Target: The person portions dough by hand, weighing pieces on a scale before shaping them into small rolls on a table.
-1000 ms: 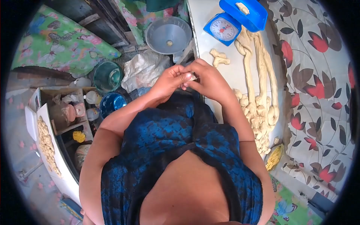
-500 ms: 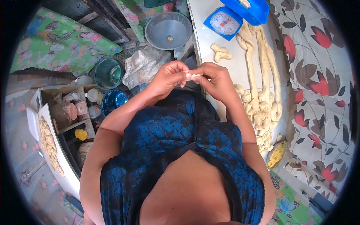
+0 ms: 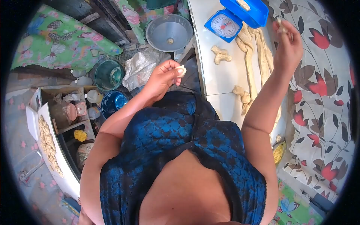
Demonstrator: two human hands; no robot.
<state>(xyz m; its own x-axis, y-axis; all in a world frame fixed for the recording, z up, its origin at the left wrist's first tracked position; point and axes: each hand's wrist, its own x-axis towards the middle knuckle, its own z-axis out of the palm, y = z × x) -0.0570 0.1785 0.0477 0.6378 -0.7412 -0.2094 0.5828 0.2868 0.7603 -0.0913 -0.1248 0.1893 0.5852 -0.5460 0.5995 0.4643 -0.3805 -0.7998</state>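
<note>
My left hand [image 3: 165, 77] is closed on a small piece of dough [image 3: 182, 71] in front of my body. My right hand [image 3: 288, 47] is raised at the right, past the blue scale [image 3: 226, 25], its fingers pinching another bit of dough [image 3: 281, 28]. A piece of dough [image 3: 243, 4] lies in the scale's blue tray [image 3: 255, 14]. Long dough strips [image 3: 249, 63] run along the white tabletop [image 3: 221, 80], with a few short pieces [image 3: 221, 55] left of them. My right forearm hides part of the dough.
A grey basin [image 3: 168, 32], a green bucket [image 3: 108, 75] and a blue bucket [image 3: 114, 102] stand left of the table. Small dough pieces cover a white board [image 3: 67, 180] at the far left. A bowl of yellow stuff [image 3: 278, 153] is beside my right arm.
My hands have come apart. My right hand has moved up and right past the scale with a bit of dough. My left hand has stayed nearly in place, holding dough.
</note>
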